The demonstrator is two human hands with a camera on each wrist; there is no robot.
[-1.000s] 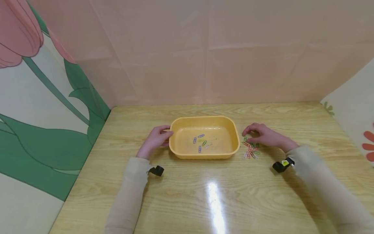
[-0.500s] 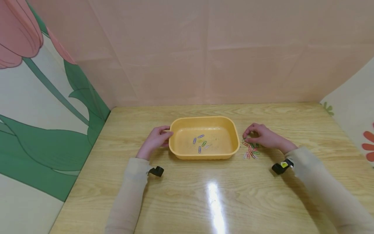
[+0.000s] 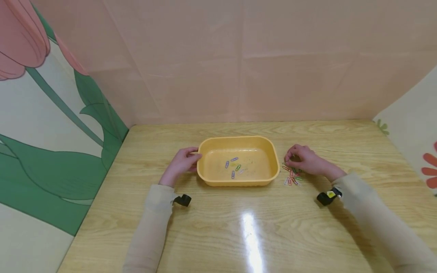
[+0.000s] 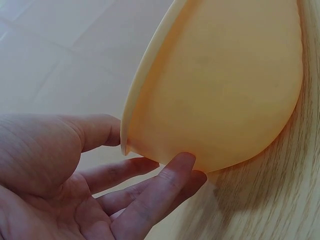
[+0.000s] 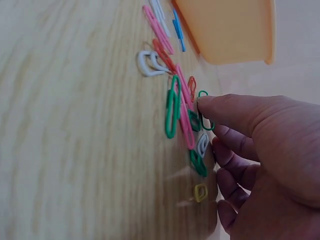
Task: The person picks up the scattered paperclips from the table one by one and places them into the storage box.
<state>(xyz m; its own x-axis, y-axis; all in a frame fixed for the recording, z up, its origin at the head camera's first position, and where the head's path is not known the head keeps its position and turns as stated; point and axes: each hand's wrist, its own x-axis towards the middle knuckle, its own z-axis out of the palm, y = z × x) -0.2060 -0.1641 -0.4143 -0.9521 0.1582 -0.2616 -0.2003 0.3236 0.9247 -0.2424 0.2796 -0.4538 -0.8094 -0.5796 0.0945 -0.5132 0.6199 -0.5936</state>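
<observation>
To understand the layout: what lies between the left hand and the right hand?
The head view shows the yellow tray, holding paper clips, and loose clips near the right hand.

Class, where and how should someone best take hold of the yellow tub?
Probably pinch the yellow tub by the rim at its left end, coming from the left: the rim juts outward, while loose paper clips lie beyond the right end.

The tray [image 3: 239,183] is plain orange-yellow, the table [image 3: 205,235] pale wood-grained. At the tray's three o'clock, paper clips [image 5: 173,106] show green, pink, red, white, blue and yellow.
</observation>
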